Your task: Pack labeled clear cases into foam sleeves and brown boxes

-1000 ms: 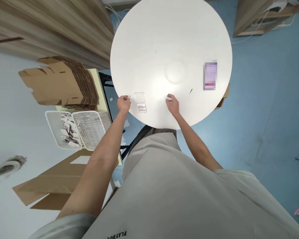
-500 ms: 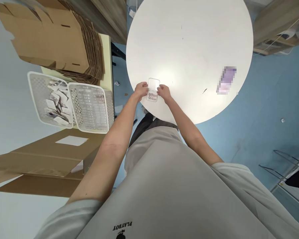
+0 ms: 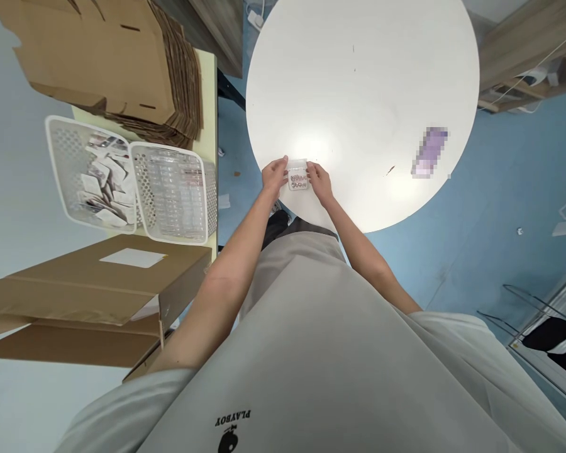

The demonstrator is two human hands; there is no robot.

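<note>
A small clear plastic case (image 3: 297, 182) rests near the front left edge of the round white table (image 3: 382, 82). Several small pinkish, shiny pieces lie in its lower half; they are too small to name. Its hinged lid (image 3: 297, 165) stands tilted up at the far side. My left hand (image 3: 274, 175) grips the case at its left, with thumb and fingers closed by the lid. On the opposite side my right hand (image 3: 321, 181) holds the lid's right edge with bent fingers.
A blurred purple oblong (image 3: 430, 152) lies at the table's right. To the left, a side table bears flattened cardboard boxes (image 3: 108, 63), a white basket (image 3: 51, 163) of small packets and another basket (image 3: 206, 201) of clear cases. An open carton (image 3: 75, 277) stands nearer me.
The lid has swung from lying back open to a tilted, raised position. Both hands have moved with it, and the whole view has shifted slightly.
</note>
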